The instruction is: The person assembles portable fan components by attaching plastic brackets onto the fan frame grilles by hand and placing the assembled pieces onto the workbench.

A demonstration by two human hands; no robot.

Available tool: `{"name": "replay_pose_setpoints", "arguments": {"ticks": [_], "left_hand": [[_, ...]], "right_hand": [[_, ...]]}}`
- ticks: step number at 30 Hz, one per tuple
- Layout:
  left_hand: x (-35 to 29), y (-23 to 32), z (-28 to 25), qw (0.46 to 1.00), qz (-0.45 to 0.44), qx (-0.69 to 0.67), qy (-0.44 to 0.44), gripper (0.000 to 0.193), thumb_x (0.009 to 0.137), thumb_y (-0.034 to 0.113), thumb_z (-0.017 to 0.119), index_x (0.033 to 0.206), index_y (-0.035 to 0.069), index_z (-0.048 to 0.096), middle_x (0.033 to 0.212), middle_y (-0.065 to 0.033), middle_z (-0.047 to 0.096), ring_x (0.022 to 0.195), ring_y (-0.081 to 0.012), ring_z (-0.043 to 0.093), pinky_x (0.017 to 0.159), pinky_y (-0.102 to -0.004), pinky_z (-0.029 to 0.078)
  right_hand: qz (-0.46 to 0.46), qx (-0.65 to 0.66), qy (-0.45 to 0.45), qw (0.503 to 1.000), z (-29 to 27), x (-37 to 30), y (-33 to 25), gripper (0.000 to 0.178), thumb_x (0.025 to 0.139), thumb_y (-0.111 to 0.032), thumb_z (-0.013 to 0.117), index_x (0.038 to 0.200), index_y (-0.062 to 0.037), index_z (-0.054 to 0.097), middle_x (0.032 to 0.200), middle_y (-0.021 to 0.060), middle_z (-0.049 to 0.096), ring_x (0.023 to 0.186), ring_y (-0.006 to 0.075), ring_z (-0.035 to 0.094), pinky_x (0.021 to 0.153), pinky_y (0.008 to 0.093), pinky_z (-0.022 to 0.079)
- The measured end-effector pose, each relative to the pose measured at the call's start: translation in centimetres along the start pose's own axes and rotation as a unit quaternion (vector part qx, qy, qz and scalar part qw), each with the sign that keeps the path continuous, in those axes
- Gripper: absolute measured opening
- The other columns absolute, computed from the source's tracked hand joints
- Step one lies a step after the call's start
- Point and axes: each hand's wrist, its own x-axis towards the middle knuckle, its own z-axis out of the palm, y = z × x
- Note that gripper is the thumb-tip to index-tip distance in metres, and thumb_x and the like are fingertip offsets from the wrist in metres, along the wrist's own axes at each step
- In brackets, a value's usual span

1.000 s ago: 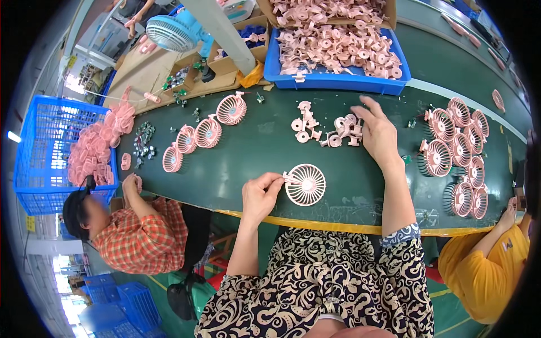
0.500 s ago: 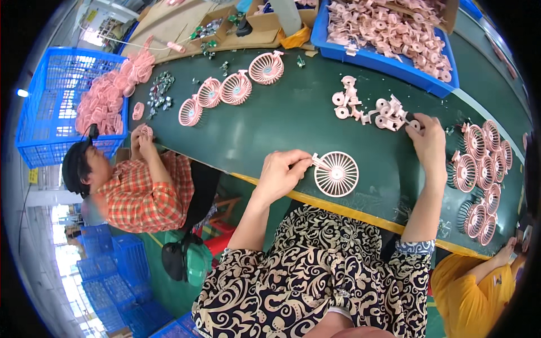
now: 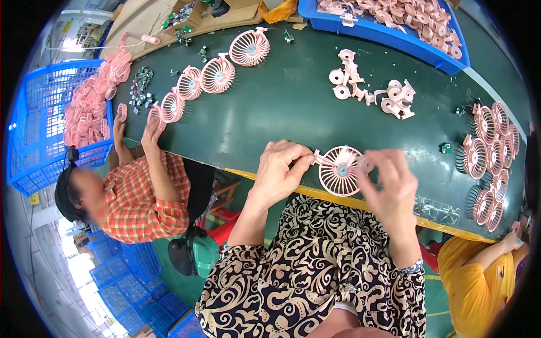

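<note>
My left hand (image 3: 280, 173) pinches the small tab on a round pink fan grille (image 3: 342, 170) with wire leads near its tab. The grille is near the front edge of the green table, its slatted face up. At the grille's right rim is my right hand (image 3: 393, 183), blurred, with a small round pink plastic part (image 3: 365, 164) between thumb and fingers. Farther back lies a loose cluster of similar pink plastic parts (image 3: 396, 98). Whether the part in my right hand touches the grille I cannot tell.
A blue bin (image 3: 389, 34) of pink parts stands at the back. Fan grilles (image 3: 217, 75) form a row at back left; more (image 3: 489, 149) are stacked at right beside a small green circuit board (image 3: 447, 149). A co-worker in a checked shirt (image 3: 149, 197) handles grilles at left.
My right hand has come from the cluster of parts to the grille, bringing a small pink part. At left, the co-worker's hand has reached the end of the grille row with another grille.
</note>
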Motion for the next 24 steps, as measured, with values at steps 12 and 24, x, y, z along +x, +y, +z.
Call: {"name": "replay_pose_setpoints", "arguments": {"ticks": [12, 24], "left_hand": [[-1.1, 0.1, 0.7, 0.995, 0.077, 0.022, 0.064, 0.004, 0.086, 0.008, 0.078, 0.089, 0.006, 0.075, 0.077, -0.0038, 0.071, 0.07, -0.0221, 0.062, 0.075, -0.0354, 0.044], [-1.1, 0.3, 0.8, 0.998, 0.05, 0.031, 0.02, 0.007, 0.095, 0.008, 0.069, 0.1, 0.006, 0.074, 0.085, -0.0078, 0.075, 0.075, -0.0285, 0.068, 0.075, -0.0373, 0.047]], "right_hand": [[-0.027, -0.136, -0.021, 0.99, 3.7, -1.9, -1.0, 0.031, 0.081, -0.012, 0.085, 0.107, -0.0049, 0.068, 0.097, 0.0083, 0.061, 0.07, 0.0257, 0.069, 0.058, 0.0367, 0.056], [-0.045, -0.061, -0.091, 0.993, 2.1, -1.7, -0.1, 0.028, 0.083, -0.009, 0.081, 0.107, -0.0035, 0.067, 0.098, 0.0096, 0.061, 0.08, 0.0274, 0.069, 0.063, 0.0388, 0.057]]}}
